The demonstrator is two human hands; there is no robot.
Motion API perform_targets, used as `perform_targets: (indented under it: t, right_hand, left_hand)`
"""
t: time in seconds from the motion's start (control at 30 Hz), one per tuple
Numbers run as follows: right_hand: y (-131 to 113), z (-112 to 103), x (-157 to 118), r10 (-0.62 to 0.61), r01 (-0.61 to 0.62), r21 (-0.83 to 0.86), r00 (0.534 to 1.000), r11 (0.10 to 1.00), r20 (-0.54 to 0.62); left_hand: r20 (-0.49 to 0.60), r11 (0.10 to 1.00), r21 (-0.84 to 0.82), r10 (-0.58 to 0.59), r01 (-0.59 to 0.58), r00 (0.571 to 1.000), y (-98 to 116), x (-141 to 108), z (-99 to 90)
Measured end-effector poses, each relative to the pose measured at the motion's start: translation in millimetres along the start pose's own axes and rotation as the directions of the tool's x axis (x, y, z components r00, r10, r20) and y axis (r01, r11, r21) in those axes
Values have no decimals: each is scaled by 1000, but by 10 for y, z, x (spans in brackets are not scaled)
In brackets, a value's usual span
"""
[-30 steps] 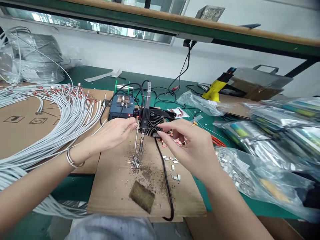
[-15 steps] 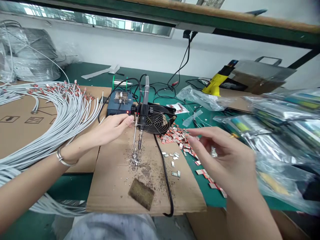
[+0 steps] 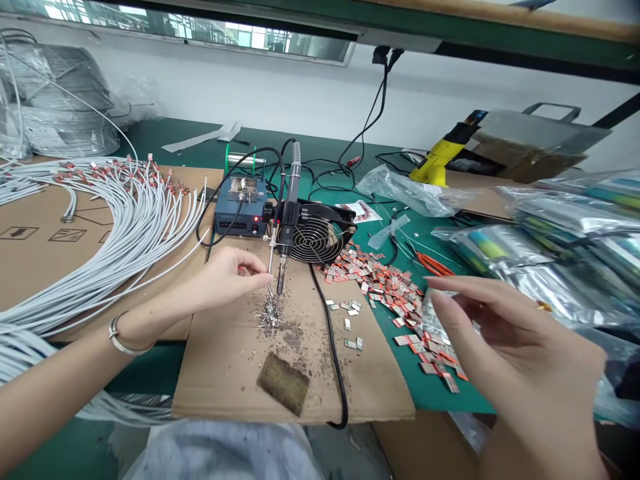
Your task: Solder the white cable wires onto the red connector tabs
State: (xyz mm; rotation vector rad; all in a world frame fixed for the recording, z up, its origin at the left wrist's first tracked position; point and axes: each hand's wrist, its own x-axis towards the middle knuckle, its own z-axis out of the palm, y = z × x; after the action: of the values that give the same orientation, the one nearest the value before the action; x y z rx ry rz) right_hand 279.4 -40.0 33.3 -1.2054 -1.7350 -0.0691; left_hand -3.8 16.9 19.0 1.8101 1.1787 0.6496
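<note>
Head view: the iron (image 3: 289,227) stands nearly upright just right of my left hand (image 3: 233,275); my right hand (image 3: 520,347) is well apart. Both grips look nearly pinched; I can't tell what they hold.

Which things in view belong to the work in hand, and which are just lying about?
Likely part of the work:
- upright soldering iron, near the left hand
- orange-and-silver pieces, near the right hand
- blue box behind the iron
- white cables

Apparently just lying about:
- yellow tool
- orange-handled tool
- wrapped cable coils
- silver packets
</note>
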Motion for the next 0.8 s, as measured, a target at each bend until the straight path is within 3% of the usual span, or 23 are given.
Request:
perform_targets:
  t: [0.37, 0.8]
  right_hand:
    - [51, -58, -46, 53, -55, -42, 997, 998, -48]
    - [123, -18, -112, 78, -78, -25, 997, 997, 2]
  left_hand:
    - [17, 995, -91, -42, 43, 999, -44, 21, 19]
    - [-22, 981, -168, -104, 99, 994, -23, -23, 60]
